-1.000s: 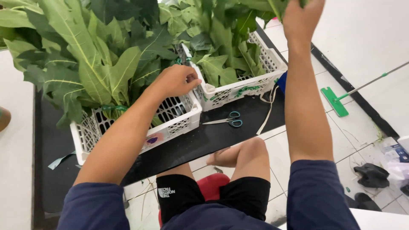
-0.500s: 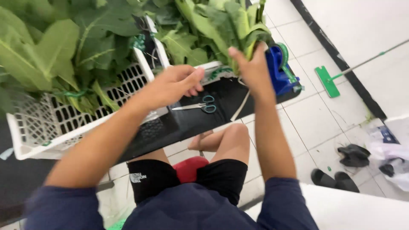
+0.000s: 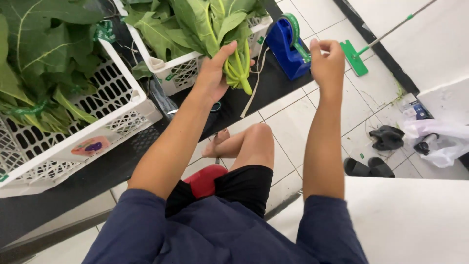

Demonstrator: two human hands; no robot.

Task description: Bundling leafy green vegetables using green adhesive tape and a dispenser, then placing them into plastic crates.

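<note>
Over the low black counter, head view:
Left hand: the left hand (image 3: 213,73) is closed around the stems of a bunch of green leaves (image 3: 229,34), holding it upright just in front of the nearer white basket (image 3: 183,73).
Right hand: the right hand (image 3: 326,62) is raised beside the blue tape dispenser (image 3: 289,46), its fingers curled in a loose pinch; whether it holds the end of the green tape cannot be told.
Bunch: the stem ends stick out below the fist, over the black counter (image 3: 266,85), between the basket and the dispenser.
Surroundings: a larger white basket (image 3: 117,115) full of leaves stands to the left; a green-headed mop (image 3: 354,56) lies on the tiled floor, with dark sandals (image 3: 364,167) and a crumpled plastic bag (image 3: 439,139) further right.
Doing it well: judging from the pose, the stems want to stay squeezed tight and level, with the right hand working close under the fist so the bunch does not splay.
Change from half a second ago: the left hand was resting open near the scissors and the right held the leaves; now the bunch sits in the left hand, and the right has gone to the dispenser.
</note>
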